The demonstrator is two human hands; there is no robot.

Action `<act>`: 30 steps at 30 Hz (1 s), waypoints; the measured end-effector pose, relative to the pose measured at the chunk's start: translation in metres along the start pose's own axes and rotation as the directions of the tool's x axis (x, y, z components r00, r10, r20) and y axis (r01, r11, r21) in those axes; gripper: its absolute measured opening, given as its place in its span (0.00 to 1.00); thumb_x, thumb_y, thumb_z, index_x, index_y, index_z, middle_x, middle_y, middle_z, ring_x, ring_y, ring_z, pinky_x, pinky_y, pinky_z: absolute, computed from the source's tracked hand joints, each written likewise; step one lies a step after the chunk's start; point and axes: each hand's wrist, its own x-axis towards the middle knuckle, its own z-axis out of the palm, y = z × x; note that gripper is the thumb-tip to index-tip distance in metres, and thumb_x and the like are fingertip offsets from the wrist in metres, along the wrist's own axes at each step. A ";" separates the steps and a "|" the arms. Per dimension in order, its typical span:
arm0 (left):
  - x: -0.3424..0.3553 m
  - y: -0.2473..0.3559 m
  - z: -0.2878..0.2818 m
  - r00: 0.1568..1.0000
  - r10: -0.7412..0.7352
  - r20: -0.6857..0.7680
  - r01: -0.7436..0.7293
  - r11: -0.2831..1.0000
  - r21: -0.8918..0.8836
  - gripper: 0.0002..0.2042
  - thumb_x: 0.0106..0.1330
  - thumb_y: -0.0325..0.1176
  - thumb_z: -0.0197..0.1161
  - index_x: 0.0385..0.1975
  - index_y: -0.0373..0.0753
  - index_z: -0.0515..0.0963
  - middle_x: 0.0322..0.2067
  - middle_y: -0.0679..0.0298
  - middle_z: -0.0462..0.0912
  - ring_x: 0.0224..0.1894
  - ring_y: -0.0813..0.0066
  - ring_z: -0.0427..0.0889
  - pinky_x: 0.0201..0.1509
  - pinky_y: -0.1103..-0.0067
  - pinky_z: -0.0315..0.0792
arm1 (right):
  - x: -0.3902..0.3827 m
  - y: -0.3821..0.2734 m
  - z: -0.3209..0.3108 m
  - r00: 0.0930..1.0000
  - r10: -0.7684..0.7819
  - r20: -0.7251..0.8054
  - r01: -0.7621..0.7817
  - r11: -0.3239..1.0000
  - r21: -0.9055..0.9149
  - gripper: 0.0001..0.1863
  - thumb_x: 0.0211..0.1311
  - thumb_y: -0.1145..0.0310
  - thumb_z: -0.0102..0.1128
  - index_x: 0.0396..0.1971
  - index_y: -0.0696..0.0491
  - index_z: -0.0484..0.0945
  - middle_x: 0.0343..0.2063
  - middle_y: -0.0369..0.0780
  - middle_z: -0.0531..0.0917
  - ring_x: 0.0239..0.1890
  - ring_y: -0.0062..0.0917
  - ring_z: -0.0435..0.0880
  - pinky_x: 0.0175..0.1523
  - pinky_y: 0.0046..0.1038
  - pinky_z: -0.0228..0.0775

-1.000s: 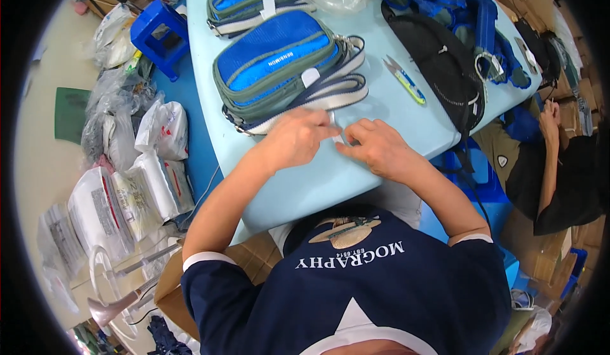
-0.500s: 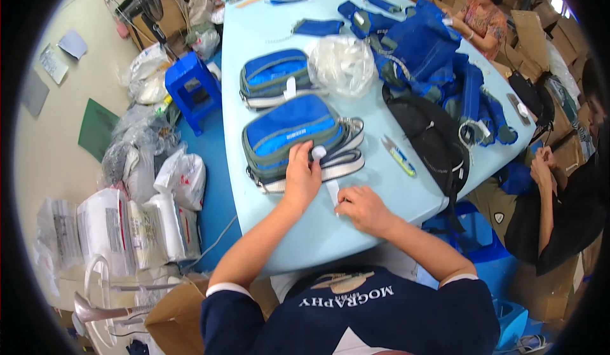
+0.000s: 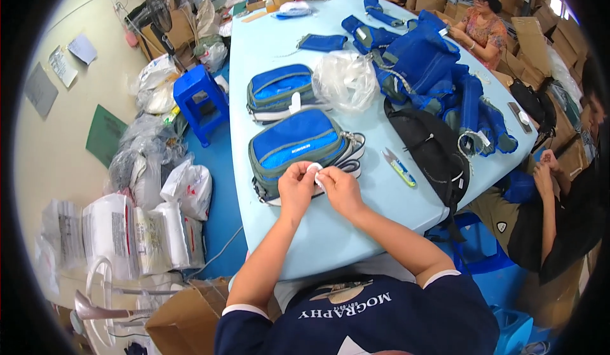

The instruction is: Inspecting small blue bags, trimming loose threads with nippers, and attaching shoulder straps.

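My left hand (image 3: 296, 191) and my right hand (image 3: 340, 191) meet at the front edge of a blue and grey zipped bag (image 3: 292, 144). Between their pinched fingertips is a small white piece (image 3: 316, 168), partly hidden, its kind unclear. The bag lies on the table with its strap bundled at the right side. Just beyond it lies a second similar bag (image 3: 279, 87) with a white tag on top. To the right of my hands, thread snips (image 3: 399, 168) with a yellow-green and blue handle rest on the table.
A crumpled clear plastic bag (image 3: 345, 81) sits beside the far bag. A black bag (image 3: 427, 148) and a heap of blue fabric pieces (image 3: 419, 59) cover the table's right side. A blue stool (image 3: 201, 101) stands left. Other people sit along the right and far edges.
My right hand has come up from a white strip on the table to join my left. Both now pinch a small white piece. The view has shifted slightly.
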 end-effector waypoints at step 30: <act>0.003 -0.014 -0.026 0.982 0.050 0.183 -0.077 0.987 0.142 0.05 0.63 0.27 0.57 0.34 0.34 0.77 0.19 0.70 0.76 0.20 0.88 0.70 0.22 0.89 0.64 | 0.001 0.011 0.014 0.985 0.173 -0.010 -0.171 0.980 0.098 0.09 0.56 0.68 0.56 0.25 0.58 0.78 0.21 0.41 0.82 0.23 0.21 0.80 0.30 0.26 0.70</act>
